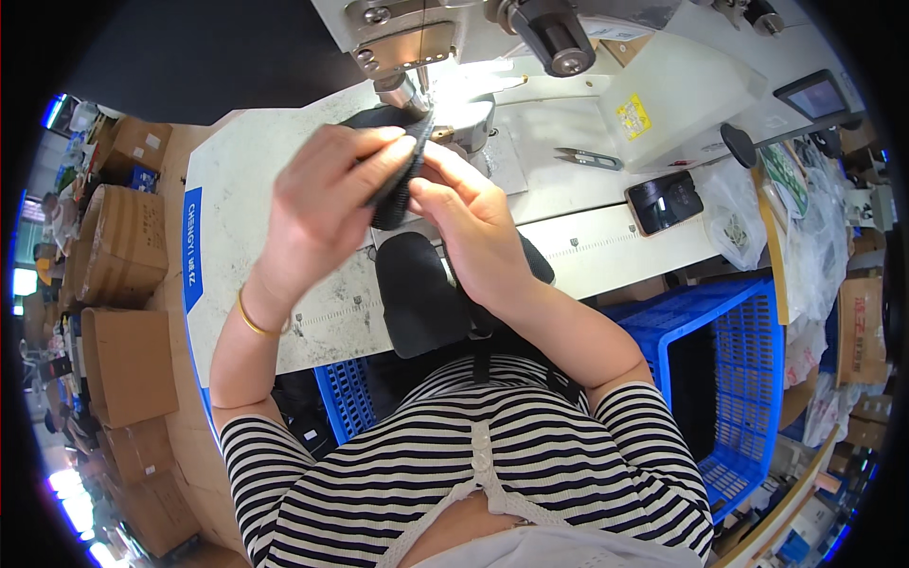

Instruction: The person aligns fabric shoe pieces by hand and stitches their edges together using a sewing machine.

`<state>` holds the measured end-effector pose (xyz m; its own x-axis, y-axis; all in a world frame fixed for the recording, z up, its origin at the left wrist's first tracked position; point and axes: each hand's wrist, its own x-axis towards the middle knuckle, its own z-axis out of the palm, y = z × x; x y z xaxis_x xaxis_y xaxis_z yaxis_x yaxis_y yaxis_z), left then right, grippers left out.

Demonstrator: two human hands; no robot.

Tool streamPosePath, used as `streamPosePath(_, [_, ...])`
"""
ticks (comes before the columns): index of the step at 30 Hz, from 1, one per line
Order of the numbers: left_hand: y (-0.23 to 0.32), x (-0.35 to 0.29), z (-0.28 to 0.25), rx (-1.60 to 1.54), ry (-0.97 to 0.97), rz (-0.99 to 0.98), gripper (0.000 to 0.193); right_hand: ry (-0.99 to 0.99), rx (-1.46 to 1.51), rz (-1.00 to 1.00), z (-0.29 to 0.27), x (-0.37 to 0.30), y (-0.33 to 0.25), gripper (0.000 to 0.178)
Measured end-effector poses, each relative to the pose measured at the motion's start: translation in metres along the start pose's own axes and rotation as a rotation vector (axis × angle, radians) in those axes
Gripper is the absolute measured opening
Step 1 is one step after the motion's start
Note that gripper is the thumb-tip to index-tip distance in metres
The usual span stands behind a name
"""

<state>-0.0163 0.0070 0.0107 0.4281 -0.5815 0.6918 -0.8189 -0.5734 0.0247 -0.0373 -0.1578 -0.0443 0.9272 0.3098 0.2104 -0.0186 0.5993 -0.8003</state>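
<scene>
Just below the needle area of a sewing machine (402,52), I hold a black ribbed fabric piece (390,210) in front of me. My left hand (327,194) is closed on its upper side, with thumb and fingers pinching the edge. On the other side my right hand (478,232) pinches the same piece between thumb and fingers. Part of the fabric is hidden behind the left hand. Below the hands, a smooth black rounded piece (417,293) hangs over the table's front edge, with more black material beside it, partly behind my right forearm.
Thread snips (587,158) and a black phone (665,203) lie on the white machine table (241,237) at right. Beside the phone is a clear plastic bag (734,222). Blue crates (748,379) stand below the table. Cardboard boxes (128,241) line the left.
</scene>
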Motion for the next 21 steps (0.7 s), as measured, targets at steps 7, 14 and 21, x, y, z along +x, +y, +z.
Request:
streamPosePath(7, [0.021,-0.003,0.015,0.142,0.072,-0.016,0.041,0.019,-0.161,-0.020,-0.003,-0.007,-0.004,0.039])
streamPosePath(14, [0.028,-0.008,0.026,0.141,0.101,-0.059,0.040,0.015,-0.289,-0.041,-0.010,-0.013,-0.005,0.037])
streamPosePath(21, [0.032,-0.025,0.017,0.027,0.192,-0.006,0.036,0.051,-0.367,0.121,-0.014,-0.026,-0.019,0.022])
